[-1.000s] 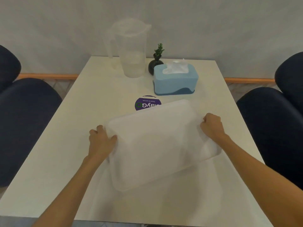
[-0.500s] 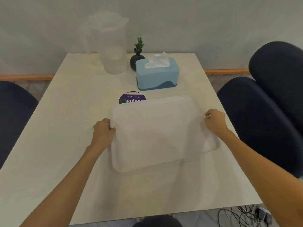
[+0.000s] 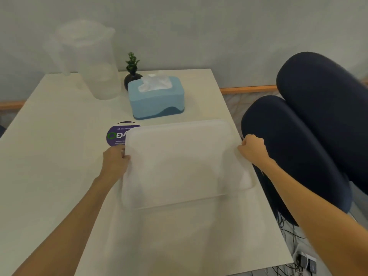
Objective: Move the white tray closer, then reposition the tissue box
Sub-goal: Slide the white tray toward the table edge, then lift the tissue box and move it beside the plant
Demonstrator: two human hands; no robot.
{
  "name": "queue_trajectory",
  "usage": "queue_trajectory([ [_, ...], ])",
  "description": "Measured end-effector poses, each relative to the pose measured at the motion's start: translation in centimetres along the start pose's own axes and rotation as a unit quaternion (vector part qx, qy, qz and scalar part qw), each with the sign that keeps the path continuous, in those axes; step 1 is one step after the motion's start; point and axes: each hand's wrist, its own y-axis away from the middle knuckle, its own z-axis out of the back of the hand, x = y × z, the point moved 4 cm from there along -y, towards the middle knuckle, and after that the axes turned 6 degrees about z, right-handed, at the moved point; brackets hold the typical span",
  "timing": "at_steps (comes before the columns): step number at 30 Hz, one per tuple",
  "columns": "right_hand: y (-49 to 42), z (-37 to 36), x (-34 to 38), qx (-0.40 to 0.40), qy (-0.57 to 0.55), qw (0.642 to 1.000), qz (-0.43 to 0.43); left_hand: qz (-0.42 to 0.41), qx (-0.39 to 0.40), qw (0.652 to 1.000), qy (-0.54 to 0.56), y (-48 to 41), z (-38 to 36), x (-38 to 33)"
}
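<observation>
The white tray (image 3: 183, 162) lies near the right side of the pale table (image 3: 59, 156), its right edge close to the table's edge. My left hand (image 3: 115, 162) grips the tray's left rim and my right hand (image 3: 253, 149) grips its right rim. Behind the tray stands the blue tissue box (image 3: 156, 98) with a white tissue sticking out of its top, a short gap between box and tray.
A clear plastic jug (image 3: 89, 60) and a small plant in a dark vase (image 3: 131, 76) stand at the back of the table. The tray partly covers a purple round sticker (image 3: 116, 136). Dark blue chairs (image 3: 298, 146) crowd the right side; cables (image 3: 298, 263) lie on the floor.
The tray has turned from tilted to nearly square and shifted toward the table's right side, both hands still on its rims. My view has swung to the right.
</observation>
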Motion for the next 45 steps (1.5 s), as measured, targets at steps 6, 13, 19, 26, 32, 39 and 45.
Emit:
queue_trajectory([
  [6,-1.5,-0.1,-0.7,0.034,-0.009,0.999,0.04,0.015,-0.014,1.0,-0.021,-0.3,-0.6,-0.5],
  [13,-1.7,-0.7,-1.4,0.032,-0.028,0.997,0.057,0.016,-0.013,0.999,-0.028,-0.2,-0.6,-0.1],
  [19,-1.7,0.0,-0.9,0.076,-0.002,0.996,0.04,0.025,0.015,0.999,-0.017,-0.1,-0.1,-0.2],
  [26,-3.6,4.6,5.0,0.017,0.007,0.995,0.099,0.065,0.002,0.994,0.089,-2.4,3.8,-2.0],
  [32,-6.9,5.5,14.1,-0.037,-0.1,0.97,0.219,0.02,-0.053,0.979,0.196,-7.9,7.2,-6.5],
  [39,-11.3,0.4,20.6,0.05,-0.189,0.966,0.17,0.144,0.04,0.946,0.288,-13.8,3.5,-7.9],
  [45,-12.9,-2.9,21.3,0.1,-0.248,0.954,0.132,0.145,0.08,0.934,0.315,-14.7,-0.1,-8.3],
])
